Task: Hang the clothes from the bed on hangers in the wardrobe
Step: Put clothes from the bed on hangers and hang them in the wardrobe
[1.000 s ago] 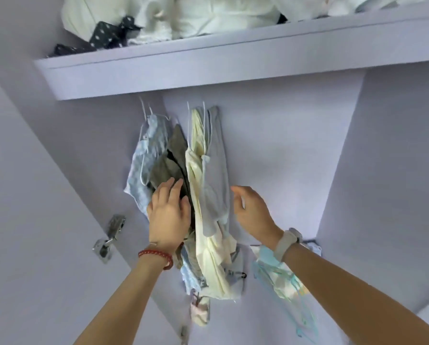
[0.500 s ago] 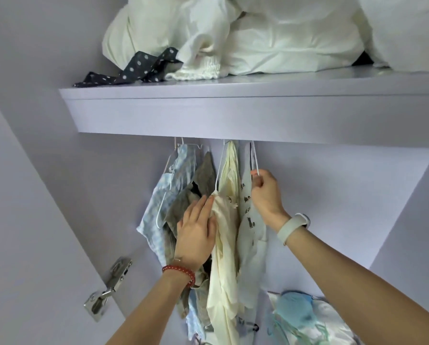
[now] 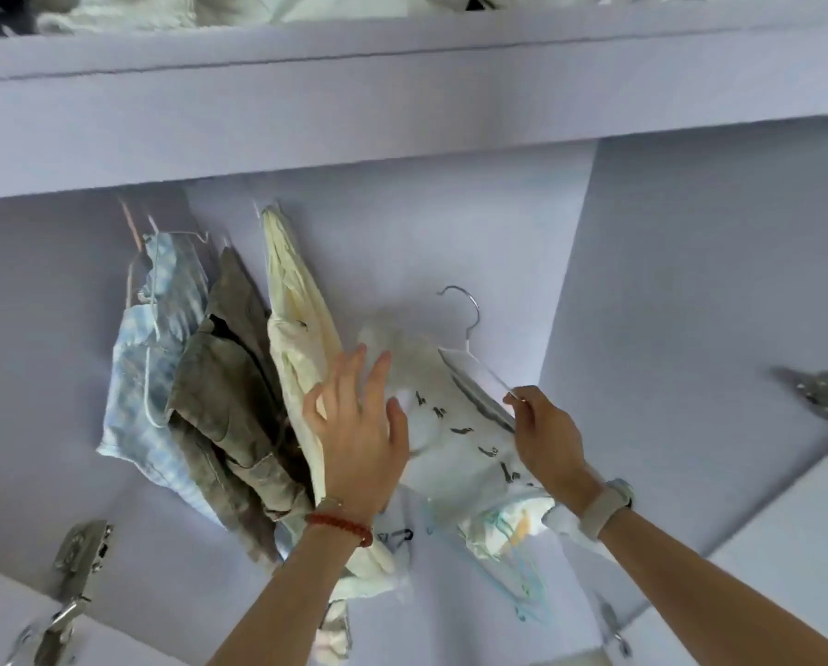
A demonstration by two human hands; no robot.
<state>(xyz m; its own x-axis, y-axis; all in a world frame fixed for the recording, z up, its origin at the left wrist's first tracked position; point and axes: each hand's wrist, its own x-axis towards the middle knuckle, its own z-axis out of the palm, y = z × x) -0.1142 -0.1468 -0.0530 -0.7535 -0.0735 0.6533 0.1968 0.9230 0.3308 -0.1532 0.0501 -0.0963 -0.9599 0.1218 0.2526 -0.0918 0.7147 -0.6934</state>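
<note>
We look up into a lilac wardrobe [image 3: 691, 262], its shelf [image 3: 402, 103] running across the top of the frame with pale bedding [image 3: 162, 12] piled on it. Just right of centre, our right hand [image 3: 549, 437] pinches the shoulder of a white hanger [image 3: 474, 372] between thumb and curled fingers; the hanger's metal hook [image 3: 465, 305] points up in free air, touching nothing that we can see. On this hanger lies a white garment with small dark prints [image 3: 460, 439], spread from the centre of the frame down to the right, below the hand. Our left hand [image 3: 359, 425], at the centre, is spread wide with straight fingers, its palm against the side of a cream garment [image 3: 296, 338] that hangs just left of centre; the fingertips reach to the blurred upper edge of the printed garment, and whether they touch it we cannot tell. A red bead bracelet [image 3: 340, 523] sits on the left wrist, a pale watch [image 3: 606, 507] on the right. To the left of the cream garment hang an olive-grey garment [image 3: 229, 391] and, further left, a light blue checked garment [image 3: 147, 377] on thin wire hangers [image 3: 133, 262]; the three press close together. In the lower centre, beneath the printed garment, lies a clear bag with something pale and colourful inside [image 3: 503, 526]. Metal door hinges show at the lower left [image 3: 80, 555] and at the right edge [image 3: 825, 391].
</note>
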